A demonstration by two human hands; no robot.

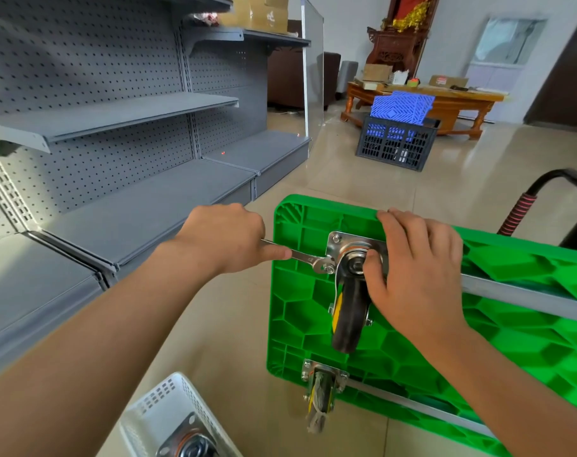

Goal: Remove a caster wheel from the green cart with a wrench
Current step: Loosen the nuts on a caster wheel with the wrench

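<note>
The green cart (300,311) stands on its side with its ribbed underside facing me. A caster wheel (348,311) with a dark tyre hangs from a silver mounting plate (338,240) near the upper left corner. My left hand (227,239) grips the handle of a silver wrench (308,258), whose jaw sits on a bolt at the plate's lower left corner. My right hand (415,268) lies over the plate and the cart's top edge, thumb pressed against the caster's swivel. A second caster (320,397) is mounted at the cart's lower edge.
A white basket (162,407) at the bottom holds a loose caster (188,446). Grey metal shelving (115,127) runs along the left. The cart's black handle (524,206) sticks out at right. A dark crate (396,143) and a wooden table (445,103) stand farther back.
</note>
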